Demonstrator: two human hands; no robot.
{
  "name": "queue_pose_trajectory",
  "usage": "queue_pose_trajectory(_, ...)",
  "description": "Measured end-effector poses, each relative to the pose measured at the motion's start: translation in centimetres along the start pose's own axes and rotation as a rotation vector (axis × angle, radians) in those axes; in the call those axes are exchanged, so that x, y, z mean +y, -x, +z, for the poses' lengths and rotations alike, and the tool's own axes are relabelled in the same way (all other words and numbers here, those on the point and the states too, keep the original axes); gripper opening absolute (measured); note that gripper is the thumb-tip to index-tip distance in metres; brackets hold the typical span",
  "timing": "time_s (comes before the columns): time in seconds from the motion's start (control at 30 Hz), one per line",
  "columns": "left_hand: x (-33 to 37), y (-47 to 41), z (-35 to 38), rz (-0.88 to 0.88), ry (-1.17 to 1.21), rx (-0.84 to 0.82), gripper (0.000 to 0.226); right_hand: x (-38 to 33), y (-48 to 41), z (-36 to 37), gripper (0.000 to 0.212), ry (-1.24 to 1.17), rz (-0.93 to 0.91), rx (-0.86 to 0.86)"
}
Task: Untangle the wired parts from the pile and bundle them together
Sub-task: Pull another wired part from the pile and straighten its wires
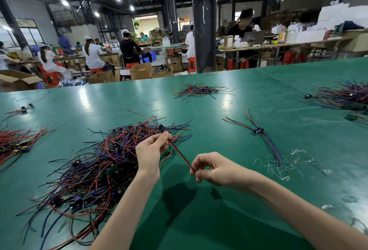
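Red-and-black twin lead (180, 153) runs taut between the two hands, raised just above the green worktop (219, 220) at the near right edge of the tangled pile (99, 162). The left grip (149, 154) pinches its upper end between thumb and fingertips, just below the small dark component (162, 128) that the lead appears to feed. The right grip (215, 168) pinches the free tip, its other fingers curled in.

The part looks very light. Its wires are thin, limp and smooth-skinned, so they would probably slide through a loose pinch and snag on neighbouring loops. The joints at the component are likely the weak spot. I judge it safer to hold at the component body and draw slowly, letting the other leads slip out of the heap, than to yank on one wire. A sorted bundle (258, 131) lies well apart to the right, its components gathered at the middle.
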State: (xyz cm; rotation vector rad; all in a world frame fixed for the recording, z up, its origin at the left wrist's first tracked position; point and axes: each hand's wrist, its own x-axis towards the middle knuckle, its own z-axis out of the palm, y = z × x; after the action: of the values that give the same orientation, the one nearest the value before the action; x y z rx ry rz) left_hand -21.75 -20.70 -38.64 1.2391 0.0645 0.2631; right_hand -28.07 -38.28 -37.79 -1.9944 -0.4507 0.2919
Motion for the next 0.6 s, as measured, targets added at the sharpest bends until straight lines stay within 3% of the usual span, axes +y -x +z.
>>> queue_pose_trajectory(0.3,0.13,0.09,0.23,0.007,0.014,0.001,0.009,0.33,0.01,-0.85,0.010,-0.329,0.094,-0.091)
queue_pose_trajectory(0.6,-0.21,0.09,0.16,-0.007,-0.014,0.007,0.013,0.57,0.03,-1.01,0.011,-0.407,0.152,-0.131)
